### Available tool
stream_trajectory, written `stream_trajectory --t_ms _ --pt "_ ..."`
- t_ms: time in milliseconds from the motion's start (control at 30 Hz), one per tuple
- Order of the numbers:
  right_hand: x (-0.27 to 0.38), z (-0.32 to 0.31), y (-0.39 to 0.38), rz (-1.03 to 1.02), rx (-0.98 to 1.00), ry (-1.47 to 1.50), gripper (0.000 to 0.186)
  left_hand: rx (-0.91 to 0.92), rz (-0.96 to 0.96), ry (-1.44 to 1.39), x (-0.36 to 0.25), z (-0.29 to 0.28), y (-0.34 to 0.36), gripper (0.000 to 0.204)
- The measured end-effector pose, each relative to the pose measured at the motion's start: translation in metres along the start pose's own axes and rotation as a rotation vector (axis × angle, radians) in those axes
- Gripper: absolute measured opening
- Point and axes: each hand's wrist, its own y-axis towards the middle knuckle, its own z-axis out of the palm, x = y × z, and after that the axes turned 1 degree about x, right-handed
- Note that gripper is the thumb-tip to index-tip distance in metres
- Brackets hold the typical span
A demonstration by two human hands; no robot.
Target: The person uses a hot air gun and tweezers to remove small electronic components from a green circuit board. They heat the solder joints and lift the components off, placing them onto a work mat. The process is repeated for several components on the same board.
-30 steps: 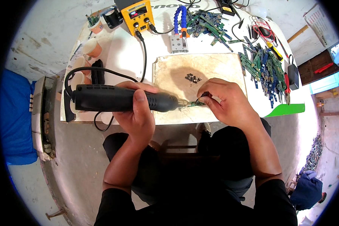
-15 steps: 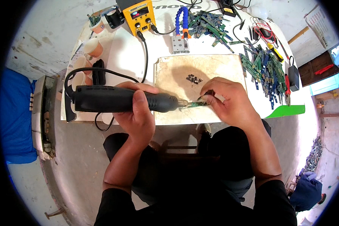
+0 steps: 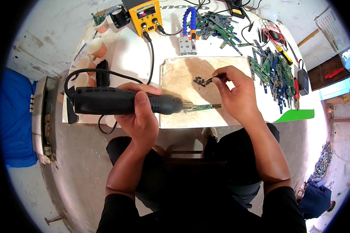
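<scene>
Fingers of the right hand (image 3: 239,95) are pinched together on a slim dark tool, probably tweezers (image 3: 218,77), whose tip points left into a small pile of dark chips (image 3: 200,81) just beside the fingertips; whether the tip grips a chip is too small to tell. Fingers of the left hand (image 3: 140,120) are wrapped around a thick black heat gun (image 3: 105,101), thumb along its near side, with the metal nozzle (image 3: 188,105) pointing right. One narrow green circuit strip (image 3: 206,106) lies on the tan mat (image 3: 173,73), on the body side of the right fingers and slightly to their left. Its long axis runs nearly left to right, almost in line with the heat gun, the right end a little farther from the body. That free end sits below the right fingertips and apart from them, while the left end meets the nozzle in this view; actual contact cannot be told. Of the two hands, the right is clearly nearer the strip, since the front of the heat gun stands between it and the left fingers. To the right of the right fingers, a heap of similar strips (image 3: 276,75) is spread over the tabletop (image 3: 132,48); beyond the left fingers, on the far side, stands a yellow control box (image 3: 146,18).
</scene>
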Motion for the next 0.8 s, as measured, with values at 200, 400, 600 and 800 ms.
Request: stream_trajectory --t_ms 200,400,600,800 --pt "0.006 -0.01 -0.006 0.001 0.135 0.199 0.011 -0.016 -0.033 0.036 -0.005 -0.004 0.005 0.018" --pt "0.011 -0.015 -0.01 -0.12 0.336 0.223 0.011 -0.015 -0.02 -0.041 -0.006 -0.002 0.004 0.013" --pt "0.01 -0.013 -0.011 -0.115 0.351 0.207 0.012 0.004 -0.019 -0.042 -0.005 -0.004 0.005 0.012" --pt "0.01 -0.013 -0.011 -0.114 0.37 0.199 0.013 0.019 -0.054 -0.058 -0.007 0.0 0.002 0.011"
